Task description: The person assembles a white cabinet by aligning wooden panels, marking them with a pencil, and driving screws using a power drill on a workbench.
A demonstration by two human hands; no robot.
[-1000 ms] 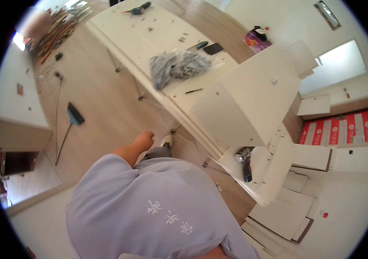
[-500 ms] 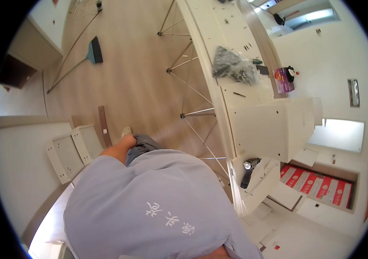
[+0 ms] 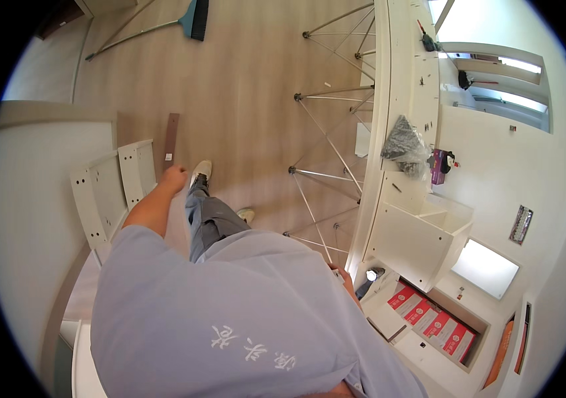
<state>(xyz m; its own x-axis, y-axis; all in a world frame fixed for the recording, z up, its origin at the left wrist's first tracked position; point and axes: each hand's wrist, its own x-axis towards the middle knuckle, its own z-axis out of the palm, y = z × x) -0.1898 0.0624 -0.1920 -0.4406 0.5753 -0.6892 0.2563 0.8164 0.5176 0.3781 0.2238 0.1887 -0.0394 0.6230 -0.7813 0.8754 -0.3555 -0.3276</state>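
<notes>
Wooden floor (image 3: 250, 99) beneath curled, empty left hand (image 3: 173, 179), white drilled panels (image 3: 114, 192) just beside.

Matt white panels (image 3: 107, 199), wood-look floor (image 3: 250, 99), possibly metal legs (image 3: 326, 142)

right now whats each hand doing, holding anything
Left hand: loosely closed, holding nothing, hanging beside the white drilled furniture panels.
Right hand: mostly hidden behind the grey shirt by the long white table; cannot be told.
</notes>
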